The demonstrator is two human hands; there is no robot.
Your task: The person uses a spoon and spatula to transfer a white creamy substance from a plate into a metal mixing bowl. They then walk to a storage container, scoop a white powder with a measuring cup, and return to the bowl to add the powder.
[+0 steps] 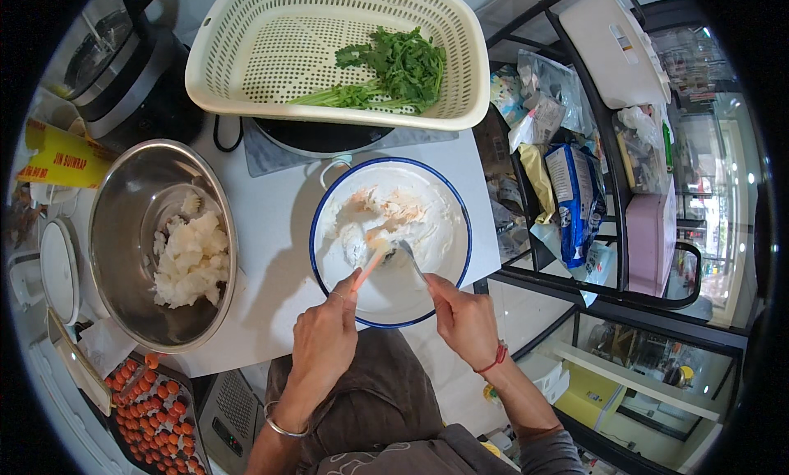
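Observation:
A white enamel basin [394, 290] with a blue rim stands on the white table. It holds white powder, perhaps flour, with pale orange crumbs and a powder-coated lump. My left hand [327, 330], at the basin's lower left rim, grips an orange-handled utensil [368, 270] whose end is in the powder. At the lower right rim, my right hand [465, 318] is closed around the handle of a metal utensil [414, 262], perhaps a spoon. The tips of both utensils are close together; whether they touch is unclear.
A steel bowl [120, 253] of whitish mash stands left. Behind the basin, a cream plastic basket [271, 62] with leafy greens [407, 68] rests over a black cooktop [320, 136]. A tray of small orange-red fruits [154, 419] lies lower left; a black rack [616, 228] stands right.

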